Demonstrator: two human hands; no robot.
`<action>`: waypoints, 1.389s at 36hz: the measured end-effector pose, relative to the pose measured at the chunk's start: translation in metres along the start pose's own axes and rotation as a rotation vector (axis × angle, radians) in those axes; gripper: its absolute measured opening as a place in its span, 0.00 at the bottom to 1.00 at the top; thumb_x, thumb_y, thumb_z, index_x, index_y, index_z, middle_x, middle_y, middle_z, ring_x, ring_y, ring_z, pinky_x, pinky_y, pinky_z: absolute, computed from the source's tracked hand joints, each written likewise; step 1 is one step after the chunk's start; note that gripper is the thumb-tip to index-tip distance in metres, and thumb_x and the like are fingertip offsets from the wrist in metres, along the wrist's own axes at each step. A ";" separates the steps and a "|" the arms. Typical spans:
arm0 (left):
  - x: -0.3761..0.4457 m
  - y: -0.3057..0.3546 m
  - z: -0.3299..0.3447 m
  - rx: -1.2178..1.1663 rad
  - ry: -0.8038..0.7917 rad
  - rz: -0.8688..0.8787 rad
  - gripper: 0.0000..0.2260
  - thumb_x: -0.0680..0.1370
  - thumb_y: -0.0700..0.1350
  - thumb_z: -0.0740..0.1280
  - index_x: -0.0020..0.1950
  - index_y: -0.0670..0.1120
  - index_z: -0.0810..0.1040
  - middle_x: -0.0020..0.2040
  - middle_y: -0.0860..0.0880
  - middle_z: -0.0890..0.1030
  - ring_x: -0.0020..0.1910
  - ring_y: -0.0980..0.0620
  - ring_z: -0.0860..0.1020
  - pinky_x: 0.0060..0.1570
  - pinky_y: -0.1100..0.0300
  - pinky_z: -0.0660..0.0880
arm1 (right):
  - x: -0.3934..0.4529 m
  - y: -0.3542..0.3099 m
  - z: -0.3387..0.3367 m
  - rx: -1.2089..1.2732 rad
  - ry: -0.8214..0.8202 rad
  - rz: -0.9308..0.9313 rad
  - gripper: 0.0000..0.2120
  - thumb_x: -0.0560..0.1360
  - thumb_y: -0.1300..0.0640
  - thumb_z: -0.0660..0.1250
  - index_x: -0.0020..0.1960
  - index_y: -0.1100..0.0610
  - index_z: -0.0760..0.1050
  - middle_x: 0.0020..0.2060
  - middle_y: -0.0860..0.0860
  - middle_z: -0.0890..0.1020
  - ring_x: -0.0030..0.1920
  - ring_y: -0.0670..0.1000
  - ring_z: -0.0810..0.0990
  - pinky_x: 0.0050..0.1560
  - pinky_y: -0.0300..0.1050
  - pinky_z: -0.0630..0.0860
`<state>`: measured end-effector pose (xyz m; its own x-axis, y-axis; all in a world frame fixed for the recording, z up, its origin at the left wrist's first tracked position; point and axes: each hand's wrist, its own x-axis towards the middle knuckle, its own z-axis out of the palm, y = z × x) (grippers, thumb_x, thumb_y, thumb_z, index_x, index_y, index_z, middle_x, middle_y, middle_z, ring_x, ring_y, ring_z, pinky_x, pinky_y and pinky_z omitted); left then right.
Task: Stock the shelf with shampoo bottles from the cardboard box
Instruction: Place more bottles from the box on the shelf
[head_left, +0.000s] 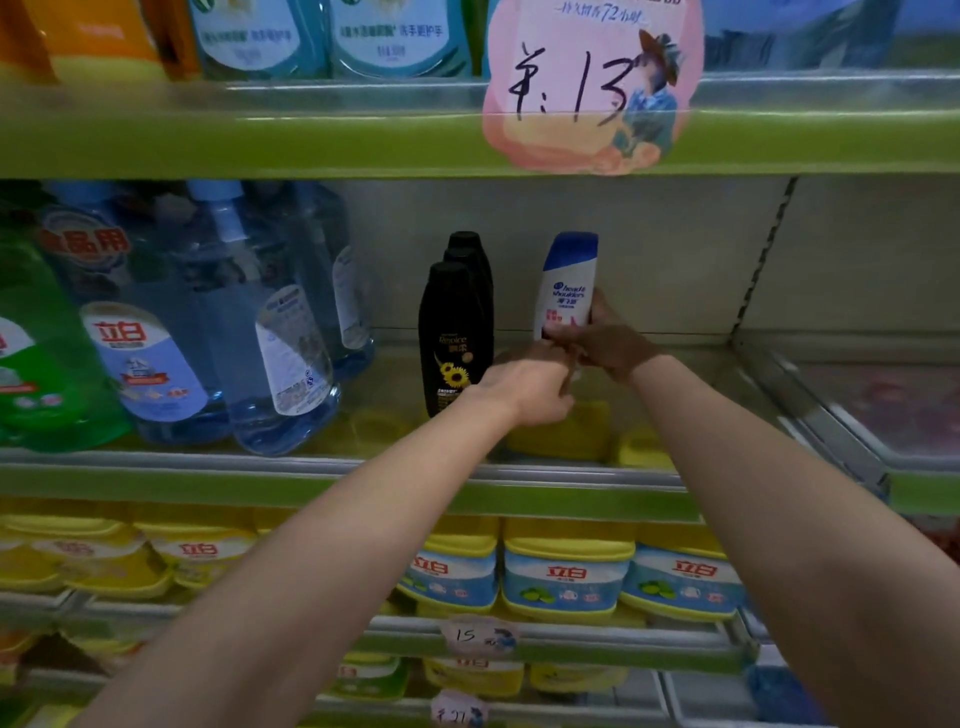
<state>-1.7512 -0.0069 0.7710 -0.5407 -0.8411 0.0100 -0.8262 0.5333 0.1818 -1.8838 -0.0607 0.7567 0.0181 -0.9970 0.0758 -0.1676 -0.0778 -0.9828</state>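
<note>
Two hands: right hand (610, 348) is gripping the white shampoo bottle (566, 286) low down; left hand (530, 387) is curling fingers at its base (grip unclear).
Shelf (156, 470): is carrying the upright bottle beside black bottles (457, 332).

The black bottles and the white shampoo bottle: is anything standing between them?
No. In the head view only bare shelf back shows between the black bottles and the white shampoo bottle.
</note>
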 end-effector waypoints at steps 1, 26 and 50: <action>0.000 0.000 -0.001 0.002 -0.006 -0.008 0.12 0.80 0.48 0.59 0.62 0.45 0.71 0.59 0.45 0.74 0.58 0.46 0.75 0.49 0.56 0.71 | 0.003 0.001 -0.001 -0.019 0.003 -0.001 0.21 0.74 0.67 0.67 0.62 0.57 0.62 0.47 0.52 0.77 0.42 0.49 0.78 0.35 0.39 0.78; -0.015 0.021 0.003 0.150 0.067 -0.030 0.10 0.77 0.49 0.64 0.56 0.46 0.75 0.51 0.46 0.77 0.50 0.46 0.78 0.43 0.55 0.75 | -0.040 0.001 -0.016 -0.837 0.085 0.063 0.25 0.73 0.52 0.70 0.64 0.62 0.67 0.57 0.56 0.76 0.57 0.55 0.76 0.56 0.47 0.73; -0.068 0.161 0.053 0.176 0.337 -0.006 0.12 0.76 0.48 0.62 0.55 0.45 0.77 0.54 0.44 0.76 0.57 0.43 0.74 0.49 0.52 0.73 | -0.219 0.014 -0.109 -1.229 0.057 -0.112 0.22 0.76 0.53 0.65 0.65 0.63 0.66 0.61 0.60 0.69 0.64 0.60 0.68 0.62 0.51 0.68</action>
<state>-1.8554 0.1410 0.7471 -0.4780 -0.8108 0.3379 -0.8593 0.5113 0.0113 -1.9973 0.1564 0.7448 0.0540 -0.9809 0.1870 -0.9831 -0.0851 -0.1623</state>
